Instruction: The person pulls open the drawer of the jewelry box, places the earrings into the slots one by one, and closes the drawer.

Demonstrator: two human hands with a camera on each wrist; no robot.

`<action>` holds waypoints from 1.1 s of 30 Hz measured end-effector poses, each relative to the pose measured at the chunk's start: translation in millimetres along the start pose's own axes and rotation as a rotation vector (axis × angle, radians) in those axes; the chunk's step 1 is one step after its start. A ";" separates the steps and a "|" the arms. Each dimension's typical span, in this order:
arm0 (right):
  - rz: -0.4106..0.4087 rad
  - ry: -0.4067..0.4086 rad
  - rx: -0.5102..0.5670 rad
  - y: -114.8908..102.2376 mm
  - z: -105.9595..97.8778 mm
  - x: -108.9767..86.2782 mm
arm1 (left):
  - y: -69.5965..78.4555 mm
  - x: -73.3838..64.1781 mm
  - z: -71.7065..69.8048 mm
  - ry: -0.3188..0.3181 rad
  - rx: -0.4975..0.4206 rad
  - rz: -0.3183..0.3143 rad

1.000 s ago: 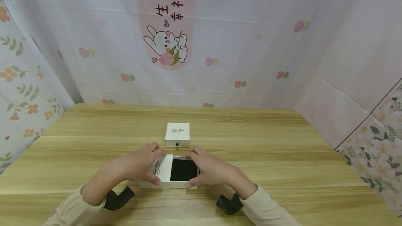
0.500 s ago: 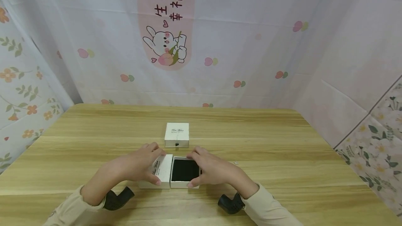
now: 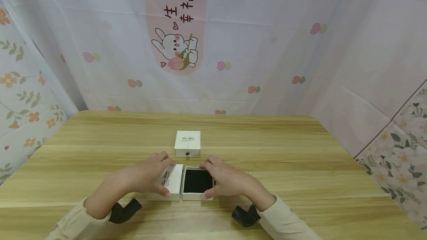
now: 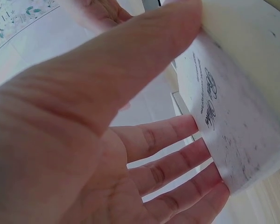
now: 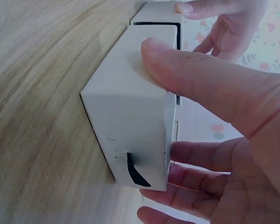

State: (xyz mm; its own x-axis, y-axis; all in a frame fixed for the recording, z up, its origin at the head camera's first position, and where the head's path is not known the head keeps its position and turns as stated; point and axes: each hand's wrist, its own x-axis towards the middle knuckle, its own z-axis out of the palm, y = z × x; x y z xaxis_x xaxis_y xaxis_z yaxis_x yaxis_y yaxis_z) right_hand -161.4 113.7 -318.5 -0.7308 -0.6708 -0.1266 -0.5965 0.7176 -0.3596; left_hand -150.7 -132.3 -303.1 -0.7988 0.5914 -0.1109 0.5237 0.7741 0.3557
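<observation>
My left hand grips a white box sleeve, thumb on its near side and fingers on its far side. Script lettering shows on the sleeve's top, also in the left wrist view. My right hand holds the white box drawer between thumb and fingers, just right of the sleeve. A black lining fills the drawer; a narrow gap separates drawer and sleeve. In the right wrist view, a black ribbon pull hangs on the drawer's end wall, which has scuff marks.
A second white box with similar lettering stands closed behind the hands on the wooden table. A tiny silvery item lies right of my right hand. A patterned curtain hangs behind the table.
My right hand has moved slightly right with the drawer, which has come out of the sleeve and now sits a little apart. My left hand has kept its hold on the sleeve.
</observation>
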 end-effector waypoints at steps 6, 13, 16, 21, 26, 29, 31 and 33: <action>0.004 0.002 0.010 0.5 -1.1 -1.0 | -0.8 0.6 0.0 0.011 0.004 0.016; 0.010 0.006 0.002 -0.1 -1.9 -1.1 | -0.9 1.1 -0.8 0.009 -0.007 0.000; 0.011 0.004 0.003 -0.2 -2.0 -1.4 | -1.3 0.5 -1.1 0.008 0.002 0.003; 0.011 0.003 0.015 0.3 -1.6 -2.4 | -0.8 -0.7 -1.6 0.006 -0.001 0.003; 0.013 0.008 0.022 1.8 -0.1 -1.5 | -0.1 -1.0 -2.2 0.013 -0.014 0.028; 0.011 0.014 0.019 2.4 0.5 -0.4 | 1.0 -0.4 -2.1 0.024 -0.011 0.058; 0.008 0.018 0.017 2.6 0.7 0.2 | 2.5 0.0 -1.6 0.036 -0.004 0.074; 0.007 0.019 0.017 2.8 0.7 0.3 | 4.1 1.1 -0.2 0.054 0.009 0.104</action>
State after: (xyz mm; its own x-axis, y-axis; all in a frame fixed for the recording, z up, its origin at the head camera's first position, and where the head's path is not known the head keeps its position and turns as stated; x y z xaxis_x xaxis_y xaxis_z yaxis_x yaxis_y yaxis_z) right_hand -163.0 115.4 -320.2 -0.7409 -0.6622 -0.1120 -0.5857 0.7187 -0.3748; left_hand -149.6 -128.5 -301.6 -0.7548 0.6556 -0.0236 0.6069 0.7115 0.3542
